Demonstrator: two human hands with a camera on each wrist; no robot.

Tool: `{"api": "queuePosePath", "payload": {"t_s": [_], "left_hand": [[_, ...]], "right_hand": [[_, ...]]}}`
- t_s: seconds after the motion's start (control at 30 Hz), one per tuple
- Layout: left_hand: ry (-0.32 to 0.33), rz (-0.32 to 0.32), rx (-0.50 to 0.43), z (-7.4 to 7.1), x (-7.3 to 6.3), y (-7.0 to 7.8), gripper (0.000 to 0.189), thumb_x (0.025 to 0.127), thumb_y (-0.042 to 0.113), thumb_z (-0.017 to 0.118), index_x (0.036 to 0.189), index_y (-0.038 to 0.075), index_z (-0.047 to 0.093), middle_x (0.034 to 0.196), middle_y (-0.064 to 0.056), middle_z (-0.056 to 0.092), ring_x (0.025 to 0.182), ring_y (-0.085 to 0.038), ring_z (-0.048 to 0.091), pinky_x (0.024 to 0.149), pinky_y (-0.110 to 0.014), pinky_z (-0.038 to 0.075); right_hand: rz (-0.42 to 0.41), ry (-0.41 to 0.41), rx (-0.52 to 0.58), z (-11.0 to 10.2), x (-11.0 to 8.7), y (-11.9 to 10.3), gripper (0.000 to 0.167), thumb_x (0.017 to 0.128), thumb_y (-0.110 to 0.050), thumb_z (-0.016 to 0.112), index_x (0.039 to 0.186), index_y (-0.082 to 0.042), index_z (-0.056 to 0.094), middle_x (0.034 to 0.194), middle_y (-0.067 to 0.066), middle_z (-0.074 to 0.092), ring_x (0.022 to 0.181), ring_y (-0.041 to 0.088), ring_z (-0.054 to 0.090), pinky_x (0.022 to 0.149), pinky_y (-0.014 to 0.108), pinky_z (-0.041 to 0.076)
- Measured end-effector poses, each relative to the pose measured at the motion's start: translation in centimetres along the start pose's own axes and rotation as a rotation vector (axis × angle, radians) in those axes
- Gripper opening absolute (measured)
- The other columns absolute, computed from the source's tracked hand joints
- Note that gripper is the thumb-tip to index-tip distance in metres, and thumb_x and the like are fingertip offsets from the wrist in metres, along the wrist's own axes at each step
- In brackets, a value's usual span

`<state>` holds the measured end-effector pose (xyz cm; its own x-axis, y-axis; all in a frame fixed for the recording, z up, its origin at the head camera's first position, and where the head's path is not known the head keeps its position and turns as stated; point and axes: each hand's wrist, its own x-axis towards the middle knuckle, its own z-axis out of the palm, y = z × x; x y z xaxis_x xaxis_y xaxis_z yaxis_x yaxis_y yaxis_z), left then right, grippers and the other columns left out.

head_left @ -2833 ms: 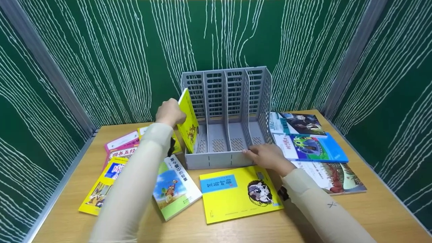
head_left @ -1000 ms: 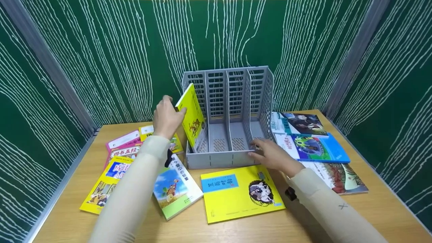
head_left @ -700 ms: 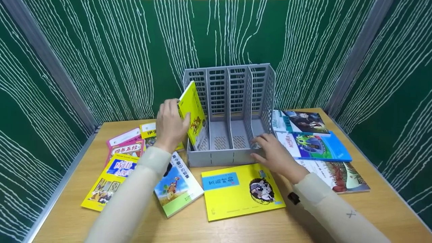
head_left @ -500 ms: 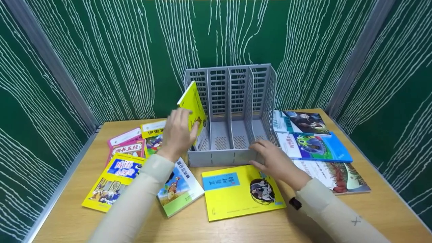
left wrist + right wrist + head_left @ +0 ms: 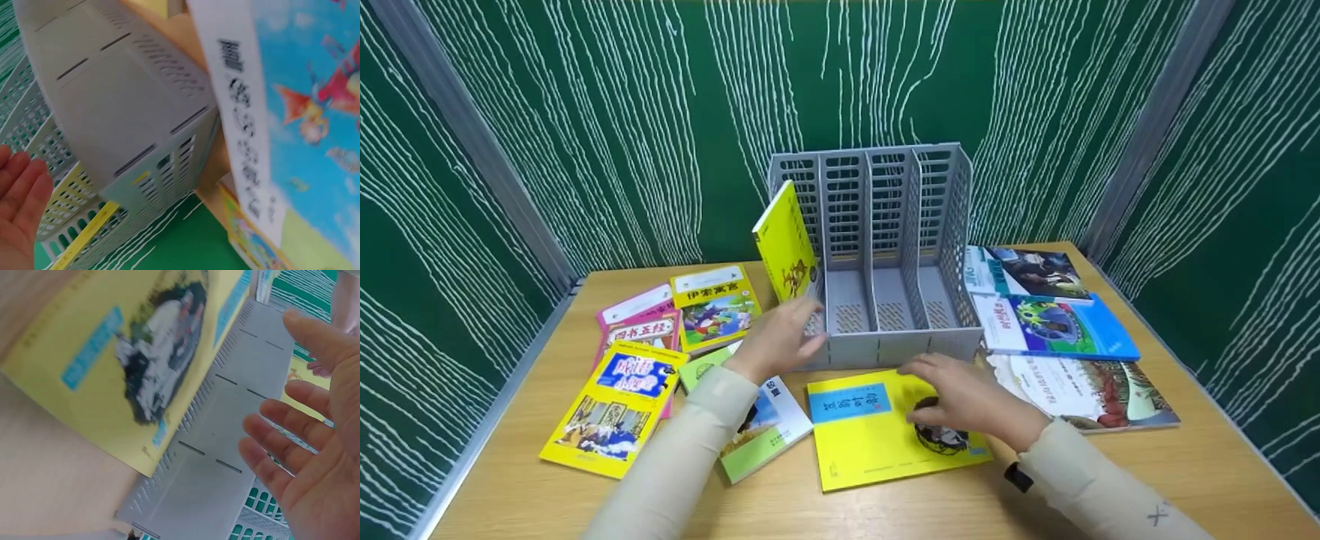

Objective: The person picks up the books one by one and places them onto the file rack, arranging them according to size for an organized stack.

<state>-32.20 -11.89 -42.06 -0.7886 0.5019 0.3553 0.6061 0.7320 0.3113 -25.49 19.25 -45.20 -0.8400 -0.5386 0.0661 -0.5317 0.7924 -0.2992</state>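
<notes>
A grey file rack with several slots stands at the table's middle. One yellow book stands in its leftmost slot, leaning left. My left hand is at the rack's front left corner, holding nothing; in the left wrist view its fingers look extended. Just in front of the rack, another yellow book lies flat. Over its right part hovers my right hand, fingers spread and holding nothing in the right wrist view. Partly under my left forearm lies a green-and-white book.
At the left lie a yellow storybook, pink-edged books and another yellow-covered book. On the right, a blue book overlaps a white-and-red one, with a dark-covered book behind. Green walls enclose the wooden table.
My left hand has let go of the standing yellow book and come down toward the rack's front. My right hand has left the rack's front edge and moved nearer, over the flat yellow book.
</notes>
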Motion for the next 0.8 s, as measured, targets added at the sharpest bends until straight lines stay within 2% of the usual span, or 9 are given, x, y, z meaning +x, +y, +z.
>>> {"api": "queuePosePath", "payload": {"t_s": [0.2,0.37,0.43,0.53,0.67,0.8], "left_hand": [[-0.170,-0.082,-0.001,1.5,-0.1,0.0,0.043,0.106,0.031,0.073,0.142,0.009,0.065,0.139,-0.012,0.072,0.125,-0.028,0.070,0.112,-0.046,0.059],[-0.242,-0.143,0.012,2.1,0.1,-0.1,0.044,0.109,0.034,0.067,0.147,0.012,0.063,0.145,-0.010,0.069,0.130,-0.028,0.068,0.116,-0.047,0.056],[-0.250,-0.161,0.009,2.2,0.2,-0.2,0.044,0.110,0.033,0.066,0.148,0.013,0.062,0.146,-0.009,0.069,0.131,-0.028,0.068,0.116,-0.047,0.056],[-0.239,-0.167,-0.003,2.3,0.3,-0.3,0.040,0.111,0.032,0.066,0.146,0.013,0.062,0.139,-0.009,0.072,0.124,-0.026,0.071,0.112,-0.045,0.059],[-0.207,-0.145,0.000,2.4,0.3,-0.7,0.033,0.111,0.029,0.066,0.138,0.010,0.065,0.130,-0.011,0.076,0.115,-0.026,0.074,0.106,-0.044,0.062],[-0.201,-0.118,0.038,2.6,0.3,-1.2,0.027,0.110,0.028,0.066,0.127,0.007,0.070,0.117,-0.011,0.078,0.103,-0.026,0.073,0.099,-0.044,0.064]], "right_hand": [[-0.017,-0.108,0.025,1.1,-0.2,0.3,0.074,0.087,-0.045,0.092,0.147,-0.011,0.065,0.150,0.012,0.066,0.137,0.038,0.064,0.115,0.059,0.053],[0.008,-0.169,0.029,1.8,0.0,0.5,0.080,0.086,-0.049,0.092,0.150,-0.011,0.064,0.154,0.012,0.064,0.142,0.038,0.060,0.120,0.060,0.048],[0.014,-0.186,0.028,2.0,0.1,0.6,0.081,0.086,-0.050,0.091,0.151,-0.011,0.063,0.155,0.012,0.063,0.143,0.038,0.059,0.122,0.060,0.047],[0.016,-0.202,0.030,2.3,0.2,0.7,0.082,0.085,-0.050,0.091,0.152,-0.011,0.063,0.156,0.012,0.062,0.144,0.038,0.058,0.123,0.060,0.046],[0.016,-0.220,0.042,2.4,0.2,0.8,0.082,0.085,-0.051,0.091,0.151,-0.011,0.063,0.157,0.011,0.061,0.146,0.037,0.057,0.124,0.059,0.045],[-0.021,-0.255,0.036,2.2,0.1,0.6,0.083,0.084,-0.051,0.092,0.150,-0.010,0.064,0.159,0.014,0.059,0.148,0.039,0.054,0.124,0.062,0.044]]}}
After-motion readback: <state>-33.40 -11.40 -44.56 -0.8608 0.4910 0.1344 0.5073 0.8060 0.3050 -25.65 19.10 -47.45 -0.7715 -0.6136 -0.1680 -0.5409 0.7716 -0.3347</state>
